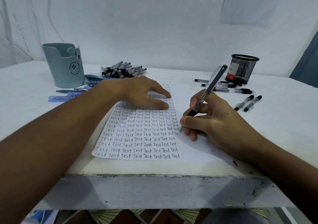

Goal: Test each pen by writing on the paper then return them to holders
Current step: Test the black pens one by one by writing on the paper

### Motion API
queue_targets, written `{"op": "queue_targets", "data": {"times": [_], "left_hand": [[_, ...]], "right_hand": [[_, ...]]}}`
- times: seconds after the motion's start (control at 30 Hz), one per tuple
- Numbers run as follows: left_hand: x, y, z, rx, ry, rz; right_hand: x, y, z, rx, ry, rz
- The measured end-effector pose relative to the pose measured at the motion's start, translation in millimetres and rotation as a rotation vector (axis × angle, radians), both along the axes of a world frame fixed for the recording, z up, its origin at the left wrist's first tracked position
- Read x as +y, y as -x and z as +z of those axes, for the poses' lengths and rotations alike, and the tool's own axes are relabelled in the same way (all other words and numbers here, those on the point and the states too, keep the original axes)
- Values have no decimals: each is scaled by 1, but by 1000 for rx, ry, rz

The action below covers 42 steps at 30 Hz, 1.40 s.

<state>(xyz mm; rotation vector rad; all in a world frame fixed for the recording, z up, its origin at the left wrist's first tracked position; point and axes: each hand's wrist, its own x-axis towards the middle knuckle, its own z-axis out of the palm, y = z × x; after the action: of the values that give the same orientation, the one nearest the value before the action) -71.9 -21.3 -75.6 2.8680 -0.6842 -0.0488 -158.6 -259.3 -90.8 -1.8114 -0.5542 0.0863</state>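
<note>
A white paper (pixel 185 148) lies mid-table, filled with rows of the word "Test". My right hand (pixel 215 120) grips a clear pen with a black grip (pixel 210 87), its tip touching the paper at the end of a row. My left hand (pixel 141 92) rests flat on the upper part of the paper, fingers apart. A grey-blue holder with a smiley face (pixel 63 65) stands at the back left. A black mesh holder (pixel 242 68) stands at the back right.
A heap of black-grip pens (pixel 122 70) lies behind my left hand. Blue pens (pixel 72 91) lie beside the grey-blue holder. Several black pens (pixel 230 87) lie in front of the mesh holder, two more (pixel 248 102) further right. The table's front edge (pixel 154 173) is near.
</note>
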Motion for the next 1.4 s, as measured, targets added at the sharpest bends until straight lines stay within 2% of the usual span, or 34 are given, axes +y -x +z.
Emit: {"op": "queue_targets", "data": {"times": [0.23,0.43,0.6,0.73,0.83,1.13,1.4], "left_hand": [[1,-1,-1,6,-3,-10],[1,-2,-1,-6,1,-16],[5,-5,-7,-85,69,-16],[4,-6,-7,-179,94,-10],[5,-7,-7,-233,105,4],[-3,-7,-4,-279,136,-32],[-4,-6,-4,-277,144,-50]], "right_hand": [[-3,-3,-1,59,-53,43],[-1,-5,-4,10,-51,32],[0,-19,3,264,-232,47],[9,-48,21,279,-267,-27],[10,-69,26,304,-376,-117],[0,-93,11,57,-445,-170],[-6,-104,10,127,-578,-245]]}}
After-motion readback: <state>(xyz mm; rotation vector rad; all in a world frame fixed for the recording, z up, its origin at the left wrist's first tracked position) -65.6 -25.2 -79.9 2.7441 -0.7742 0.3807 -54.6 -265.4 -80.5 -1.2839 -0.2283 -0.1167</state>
